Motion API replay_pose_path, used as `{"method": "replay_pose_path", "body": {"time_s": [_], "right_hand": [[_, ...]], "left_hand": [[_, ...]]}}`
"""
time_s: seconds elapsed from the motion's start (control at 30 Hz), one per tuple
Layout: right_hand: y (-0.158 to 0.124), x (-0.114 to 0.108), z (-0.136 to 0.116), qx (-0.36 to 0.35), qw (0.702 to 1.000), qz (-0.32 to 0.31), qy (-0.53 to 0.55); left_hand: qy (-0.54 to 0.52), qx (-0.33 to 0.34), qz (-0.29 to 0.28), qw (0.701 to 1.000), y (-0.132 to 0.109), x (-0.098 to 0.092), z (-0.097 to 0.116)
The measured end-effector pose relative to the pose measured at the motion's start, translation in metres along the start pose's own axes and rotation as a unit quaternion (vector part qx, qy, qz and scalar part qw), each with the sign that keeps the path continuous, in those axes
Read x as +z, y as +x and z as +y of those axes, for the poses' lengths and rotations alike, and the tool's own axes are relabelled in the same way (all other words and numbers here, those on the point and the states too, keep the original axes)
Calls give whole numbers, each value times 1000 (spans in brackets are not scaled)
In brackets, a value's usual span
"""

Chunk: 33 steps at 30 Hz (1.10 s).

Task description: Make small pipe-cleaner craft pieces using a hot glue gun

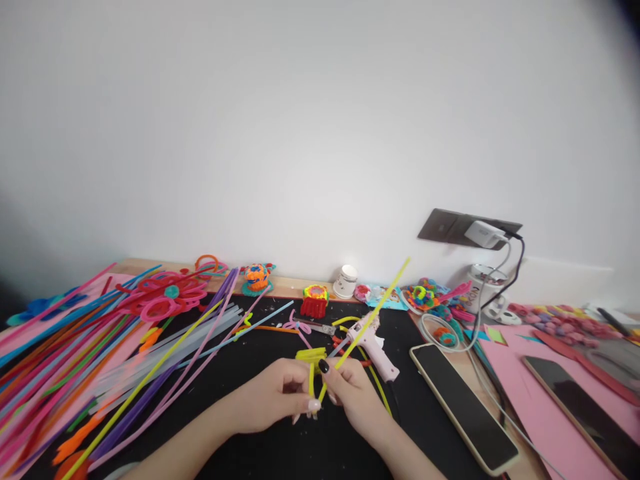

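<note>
A bent yellow pipe cleaner piece (310, 355), with rows folded side by side at its top, is pinched between thumb and fingers of my left hand (267, 397). My right hand (357, 397), dark nail showing on its thumb, closes on a yellow pipe cleaner (383, 303) whose long free end slants up to the right. The lower end of that stem meets my left fingertips; whether it joins the folded piece I cannot tell. Just behind my right hand lies a pale pink glue gun (373, 343) on the black mat (240, 413).
Many coloured pipe cleaners (65, 380) and clear glue sticks (170, 353) spread over the left side. Small pipe cleaner figures (257, 277) and a paper cup (345, 281) line the wall. To the right are a phone (465, 407), a cable (475, 333), a mug (483, 290) and pink paper (525, 393).
</note>
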State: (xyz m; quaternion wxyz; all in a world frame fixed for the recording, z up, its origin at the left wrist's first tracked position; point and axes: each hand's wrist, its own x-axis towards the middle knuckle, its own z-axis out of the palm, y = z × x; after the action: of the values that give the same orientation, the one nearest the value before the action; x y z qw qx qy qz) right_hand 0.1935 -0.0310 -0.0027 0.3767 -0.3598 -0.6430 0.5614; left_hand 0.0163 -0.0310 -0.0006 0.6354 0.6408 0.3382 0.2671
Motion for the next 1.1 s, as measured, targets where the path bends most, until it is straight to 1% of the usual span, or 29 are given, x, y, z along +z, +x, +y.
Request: {"method": "replay_pose_path", "body": {"time_s": [0.13,0.27,0.37,0.47,0.53,0.6,0.63,0.67,0.7,0.77,0.8,0.83,0.87,0.9,0.97,1.03,1.1], "right_hand": [[-2,1,-2,7,999,-50,-6],[-5,2,-2,27,993,-110,-13],[-6,2,-4,42,986,-163,-18],[-7,1,-6,75,973,-218,-15],[-7,1,-8,98,965,-244,-18],[-7,1,-8,105,965,-240,-23],[-6,1,-7,101,970,-219,-22],[-5,0,-6,91,979,-180,-21],[-4,0,-5,79,989,-126,-20],[-1,-1,-2,51,999,-5,-17],[1,-2,0,40,998,44,-16],[2,-2,2,33,996,78,-16],[3,-3,4,29,995,98,-15],[4,-2,5,27,994,107,-14],[5,-2,8,29,993,117,-10],[5,0,9,42,991,124,5],[4,1,11,58,990,127,31]], "left_hand": [[-37,-33,-64,997,-2,-2,-1],[-43,-70,-125,989,-4,-5,-7],[-48,-94,-176,979,-6,-4,-9],[-42,-119,-224,966,-8,-3,-7],[-34,-130,-243,961,-9,-2,-5],[-36,-128,-244,961,-8,-3,-4],[-37,-122,-233,964,-7,-3,-3],[-35,-110,-207,971,-6,-4,-2],[-26,-92,-166,981,-5,-4,-1],[36,-29,-45,998,-4,-5,2],[86,10,12,996,-3,-5,3],[140,50,59,987,-2,-5,4],[193,88,90,973,-2,-5,5],[239,120,106,958,-2,-6,6],[304,167,113,931,-3,-6,5],[344,196,114,911,-3,-7,4],[374,212,113,896,-3,-9,2]]}}
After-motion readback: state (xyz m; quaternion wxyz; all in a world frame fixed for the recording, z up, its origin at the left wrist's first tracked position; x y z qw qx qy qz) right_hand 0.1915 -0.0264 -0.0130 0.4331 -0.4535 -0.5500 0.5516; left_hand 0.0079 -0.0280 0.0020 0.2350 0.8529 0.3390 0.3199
